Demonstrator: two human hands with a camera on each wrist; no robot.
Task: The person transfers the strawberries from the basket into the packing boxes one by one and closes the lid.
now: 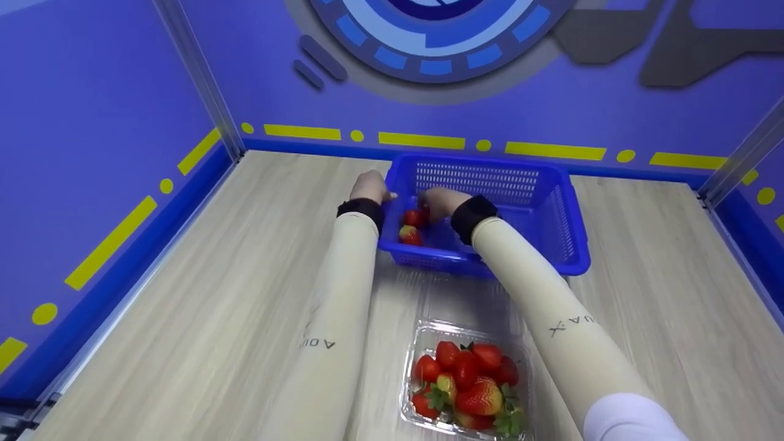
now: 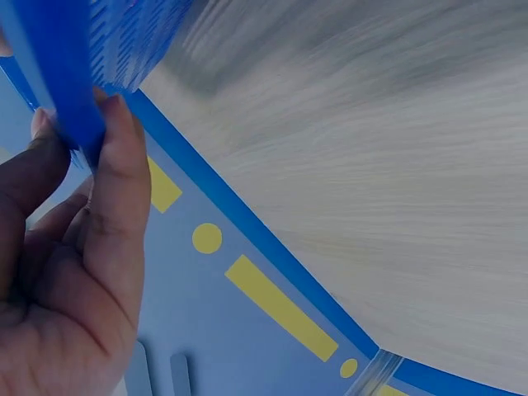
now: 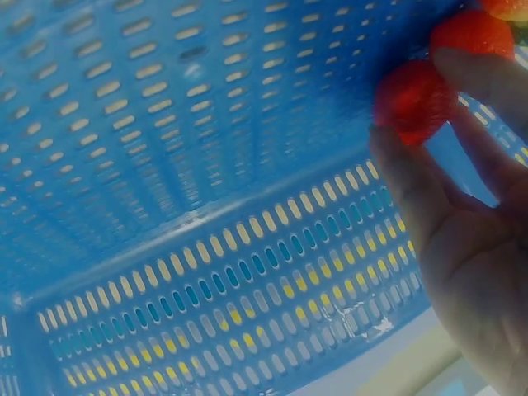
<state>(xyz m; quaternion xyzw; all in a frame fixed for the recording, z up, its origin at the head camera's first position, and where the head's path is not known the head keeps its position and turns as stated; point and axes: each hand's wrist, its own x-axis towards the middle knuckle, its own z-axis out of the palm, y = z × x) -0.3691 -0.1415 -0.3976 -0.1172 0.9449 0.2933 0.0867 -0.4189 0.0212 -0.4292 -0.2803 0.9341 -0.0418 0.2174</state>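
Note:
My left hand (image 1: 369, 187) pinches the left rim of a blue plastic basket (image 1: 484, 260) between thumb and fingers; the left wrist view shows the fingertips (image 2: 120, 124) on both sides of that rim. Inside the basket, at its left end, my right hand (image 1: 442, 202) holds a red strawberry (image 3: 415, 103) between thumb and fingers, low near the basket floor. Right beside it lie another red strawberry (image 1: 413, 218) and a paler-tipped strawberry (image 1: 410, 235), both against the left wall.
A clear plastic box (image 1: 411, 392) heaped with strawberries (image 1: 465, 370) stands on the wooden table (image 1: 245, 294) in front of the basket, its clear lid folded back toward the basket. Blue printed panels (image 1: 429, 116) wall the table at the back and sides.

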